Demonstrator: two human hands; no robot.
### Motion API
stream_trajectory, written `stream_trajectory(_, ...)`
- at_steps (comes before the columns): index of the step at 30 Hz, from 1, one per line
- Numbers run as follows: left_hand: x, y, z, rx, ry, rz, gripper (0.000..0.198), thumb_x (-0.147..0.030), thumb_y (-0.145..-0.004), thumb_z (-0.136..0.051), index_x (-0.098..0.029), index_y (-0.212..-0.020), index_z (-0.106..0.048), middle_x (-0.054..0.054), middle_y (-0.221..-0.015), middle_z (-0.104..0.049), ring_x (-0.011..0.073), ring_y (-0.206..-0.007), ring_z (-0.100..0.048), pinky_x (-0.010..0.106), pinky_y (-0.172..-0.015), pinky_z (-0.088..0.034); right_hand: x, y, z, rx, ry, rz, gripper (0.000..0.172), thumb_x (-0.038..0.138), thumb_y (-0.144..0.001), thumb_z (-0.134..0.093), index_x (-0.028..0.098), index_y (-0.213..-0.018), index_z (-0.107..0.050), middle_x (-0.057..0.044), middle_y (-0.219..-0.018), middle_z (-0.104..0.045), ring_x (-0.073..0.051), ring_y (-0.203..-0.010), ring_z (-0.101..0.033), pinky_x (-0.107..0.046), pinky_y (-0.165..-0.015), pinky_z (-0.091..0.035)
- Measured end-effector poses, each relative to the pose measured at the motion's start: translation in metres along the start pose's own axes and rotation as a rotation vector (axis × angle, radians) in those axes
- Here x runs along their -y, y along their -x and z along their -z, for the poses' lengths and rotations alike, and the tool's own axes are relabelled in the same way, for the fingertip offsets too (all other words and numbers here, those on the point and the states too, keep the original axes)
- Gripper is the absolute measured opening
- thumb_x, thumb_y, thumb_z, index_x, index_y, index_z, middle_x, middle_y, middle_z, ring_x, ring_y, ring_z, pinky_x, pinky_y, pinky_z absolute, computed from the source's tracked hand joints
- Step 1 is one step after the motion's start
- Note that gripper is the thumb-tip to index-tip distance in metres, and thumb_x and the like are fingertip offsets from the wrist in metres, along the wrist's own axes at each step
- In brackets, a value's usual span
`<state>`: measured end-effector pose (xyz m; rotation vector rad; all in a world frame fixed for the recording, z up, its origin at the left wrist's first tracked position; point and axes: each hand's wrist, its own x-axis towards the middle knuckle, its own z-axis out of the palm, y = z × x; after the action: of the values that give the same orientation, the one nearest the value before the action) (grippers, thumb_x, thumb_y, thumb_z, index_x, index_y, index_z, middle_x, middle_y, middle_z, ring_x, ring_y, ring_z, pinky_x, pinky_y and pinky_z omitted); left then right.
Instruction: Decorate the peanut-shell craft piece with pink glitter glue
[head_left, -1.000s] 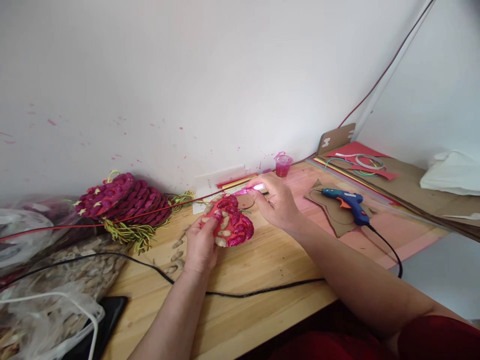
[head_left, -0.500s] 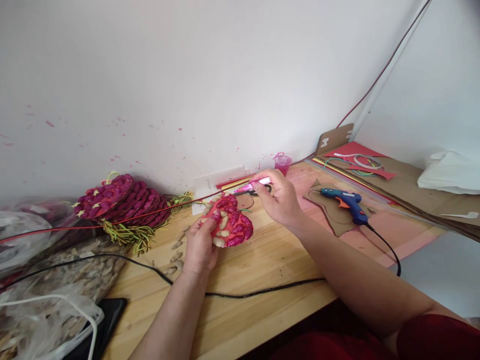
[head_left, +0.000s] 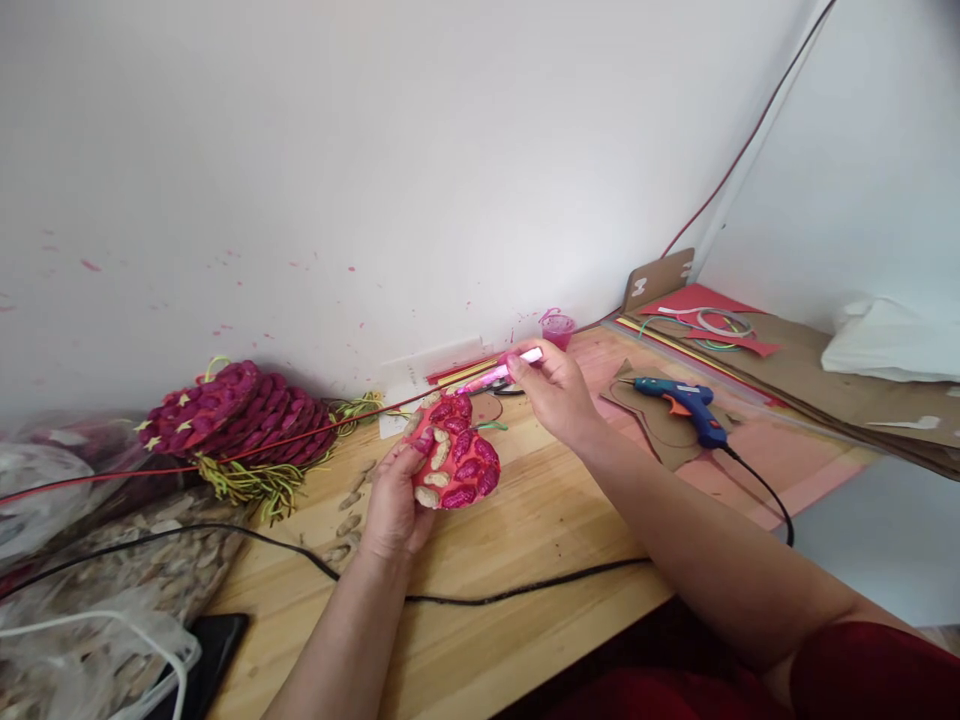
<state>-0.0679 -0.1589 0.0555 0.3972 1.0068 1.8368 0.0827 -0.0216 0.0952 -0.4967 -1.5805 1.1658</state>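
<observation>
Two hands are working here: with our left hand we are grasping the peanut-covered board, thumb over its face, and with our right hand we are pinching a pink-stained brush. The board is hanging tilted above the middle of the wooden table. The brush tip is pointing at its upper edge; whether it is touching, we cannot tell.

We seem to be coating the shells. To be doing it well, we want to be gripping by the rim, tilting the face toward us, working colour into the grooves and loading lightly, so that nothing is dripping.

Counting, we are seeing one board in hand, one brush and one pink cup standing by the wall. On the board we are making out at least three bare peanuts on the left side; the coated peanuts are crowding together, perhaps eight. About five loose peanuts are lying on the table. One glue gun is resting on cardboard. The pink discs at left are overlapping too closely for counting.
</observation>
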Motion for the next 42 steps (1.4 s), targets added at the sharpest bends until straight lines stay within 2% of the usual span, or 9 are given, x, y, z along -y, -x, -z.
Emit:
stream_trajectory(7, -0.0024, 0.0003, -0.0009, -0.009, 0.014, 0.006, 0.046, -0.025, -0.072, -0.084, -0.019, -0.116, -0.073, 0.011, -0.102, -0.081, 0.0289, -0.089, -0.078, 0.041, -0.082, -0.064, -0.0006, -0.0044, 0.0049, -0.073, -0.010, -0.013, 0.034, 0.054, -0.084, -0.072, 0.021, -0.084, -0.063, 0.001, -0.077, -0.065, -0.015, -0.074, -0.060, -0.028, -0.068, -0.048)
stream_trajectory(13, -0.0029, 0.0013, 0.0001, -0.016, -0.007, 0.004, 0.041, -0.026, -0.069, -0.086, -0.019, -0.108, -0.074, 0.010, -0.096, -0.081, 0.0292, -0.087, -0.078, 0.041, -0.081, -0.064, -0.0031, -0.0059, 0.0037, -0.045, -0.078, -0.029, 0.037, 0.056, -0.081, -0.074, 0.021, -0.085, -0.063, 0.002, -0.075, -0.063, -0.014, -0.072, -0.059, -0.027, -0.067, -0.048)
stream_trajectory(17, -0.0027, 0.0023, -0.0010, 0.014, -0.003, 0.010, 0.041, -0.027, -0.068, -0.086, -0.018, -0.106, -0.075, 0.013, -0.103, -0.080, 0.0311, -0.094, -0.077, 0.040, -0.080, -0.064, -0.0029, -0.0063, 0.0038, -0.061, -0.073, -0.026, 0.038, 0.059, -0.081, -0.073, 0.022, -0.084, -0.062, 0.001, -0.076, -0.064, -0.015, -0.074, -0.059, -0.028, -0.068, -0.048)
stream_trajectory(23, -0.0021, 0.0024, 0.0008, -0.020, -0.029, 0.009, 0.036, -0.028, -0.067, -0.087, -0.019, -0.100, -0.075, 0.011, -0.101, -0.081, 0.0300, -0.089, -0.078, 0.039, -0.077, -0.065, -0.0011, -0.0058, 0.0033, -0.061, -0.112, -0.035, 0.039, 0.059, -0.079, -0.076, 0.022, -0.084, -0.063, 0.002, -0.075, -0.063, -0.014, -0.072, -0.058, -0.027, -0.067, -0.048)
stream_trajectory(29, -0.0021, 0.0019, 0.0011, 0.017, -0.015, 0.009, 0.043, -0.029, -0.070, -0.085, -0.019, -0.110, -0.073, 0.013, -0.109, -0.080, 0.0315, -0.098, -0.077, 0.040, -0.080, -0.064, -0.0007, -0.0057, 0.0035, -0.037, -0.097, -0.027, 0.040, 0.060, -0.081, -0.074, 0.022, -0.084, -0.064, 0.002, -0.076, -0.063, -0.014, -0.073, -0.058, -0.028, -0.068, -0.048)
stream_trajectory(33, -0.0015, 0.0019, 0.0001, -0.001, -0.028, -0.020, 0.041, -0.026, -0.067, -0.087, -0.018, -0.104, -0.074, 0.012, -0.100, -0.080, 0.0307, -0.091, -0.078, 0.040, -0.079, -0.064, -0.0008, -0.0059, 0.0042, -0.075, -0.055, -0.012, 0.038, 0.058, -0.081, -0.073, 0.021, -0.084, -0.063, 0.001, -0.076, -0.063, -0.014, -0.072, -0.058, -0.027, -0.066, -0.047)
stream_trajectory(37, -0.0010, 0.0025, -0.0001, -0.048, -0.050, -0.063, 0.033, -0.025, -0.065, -0.088, -0.017, -0.094, -0.075, 0.010, -0.088, -0.080, 0.0298, -0.085, -0.078, 0.040, -0.077, -0.064, 0.0004, -0.0058, 0.0046, -0.049, -0.079, -0.009, 0.037, 0.057, -0.082, -0.073, 0.022, -0.084, -0.063, 0.001, -0.076, -0.064, -0.015, -0.073, -0.059, -0.028, -0.068, -0.048)
stream_trajectory(42, -0.0022, 0.0031, -0.0008, -0.058, -0.055, -0.060, 0.033, -0.025, -0.061, -0.089, -0.019, -0.090, -0.076, 0.009, -0.087, -0.081, 0.0282, -0.078, -0.077, 0.041, -0.074, -0.065, -0.0004, -0.0057, 0.0042, -0.100, -0.135, -0.031, 0.037, 0.057, -0.080, -0.075, 0.022, -0.082, -0.062, 0.002, -0.074, -0.062, -0.014, -0.071, -0.057, -0.027, -0.067, -0.047)
